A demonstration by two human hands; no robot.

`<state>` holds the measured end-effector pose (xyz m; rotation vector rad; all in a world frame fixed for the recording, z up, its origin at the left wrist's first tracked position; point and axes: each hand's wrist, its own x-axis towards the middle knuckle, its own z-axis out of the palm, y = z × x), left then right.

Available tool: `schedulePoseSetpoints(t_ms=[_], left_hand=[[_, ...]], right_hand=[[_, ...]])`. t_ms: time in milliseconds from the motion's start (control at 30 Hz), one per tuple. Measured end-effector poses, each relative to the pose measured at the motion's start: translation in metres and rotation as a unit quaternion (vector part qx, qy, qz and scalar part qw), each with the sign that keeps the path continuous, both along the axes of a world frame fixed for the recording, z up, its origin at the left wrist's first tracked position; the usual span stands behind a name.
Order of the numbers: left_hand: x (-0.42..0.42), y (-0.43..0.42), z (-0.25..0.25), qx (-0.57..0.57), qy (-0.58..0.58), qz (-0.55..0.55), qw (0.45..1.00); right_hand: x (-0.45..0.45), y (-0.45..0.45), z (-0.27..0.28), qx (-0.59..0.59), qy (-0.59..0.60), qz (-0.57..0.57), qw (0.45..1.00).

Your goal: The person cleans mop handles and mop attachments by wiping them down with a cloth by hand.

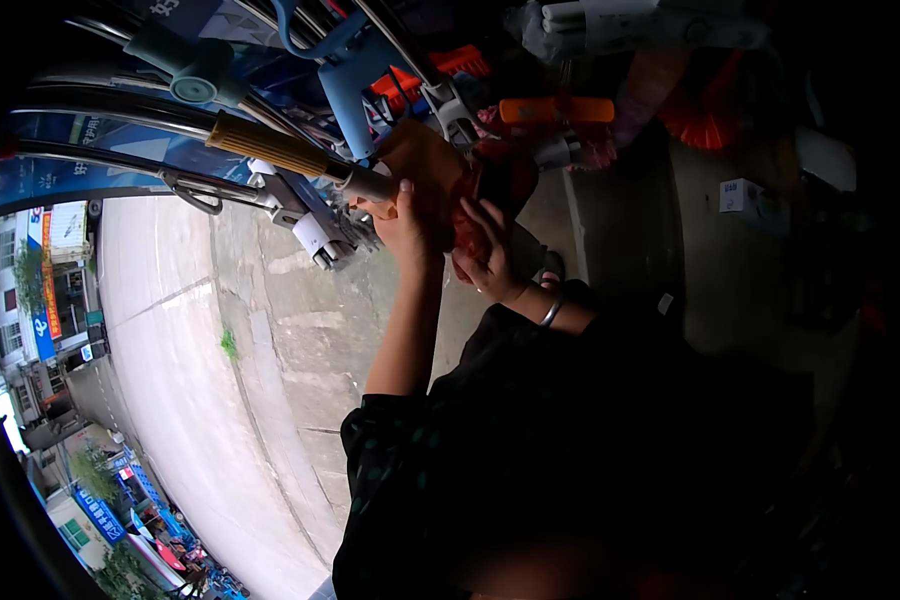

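My left hand [411,228] is closed at the edge of a brown, paper-like or cardboard-like piece [418,158], its thumb pointing up. Beside it, my right hand [492,258], with a bracelet at the wrist, curls its fingers over a dark red, shiny bundle [467,232]. Shadow hides what that bundle is and where it meets the brown piece. Just above my left thumb ends a pole with a ribbed yellow-brown grip [270,143]. A white mop-like head [315,232] in clear plastic hangs to the left of my hands.
Metal poles and a blue plastic handle [345,105] crowd the top. Orange-red brushes [460,62] and an orange bar [556,110] hang behind. A small white box [748,200] stands at right. Pale concrete pavement [190,330] stretches left toward shopfronts.
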<state>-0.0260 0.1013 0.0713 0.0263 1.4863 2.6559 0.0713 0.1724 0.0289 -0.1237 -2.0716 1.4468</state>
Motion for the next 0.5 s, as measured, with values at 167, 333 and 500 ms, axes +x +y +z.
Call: schedulePoseSetpoints(t_ms=[167, 333, 500], left_hand=[[-0.003, 0.001, -0.011, -0.078, -0.034, 0.067, 0.994], [0.002, 0.009, 0.002, -0.080, -0.044, 0.057, 0.994], [0.000, 0.016, 0.010, -0.106, -0.036, 0.044, 0.993]], right_hand=[[0.042, 0.039, -0.166, -0.038, -0.274, -0.076, 0.958], [0.054, 0.044, -0.117, -0.156, -0.440, -0.136, 0.874], [0.010, -0.002, -0.011, -0.140, 0.025, -0.021, 0.990]])
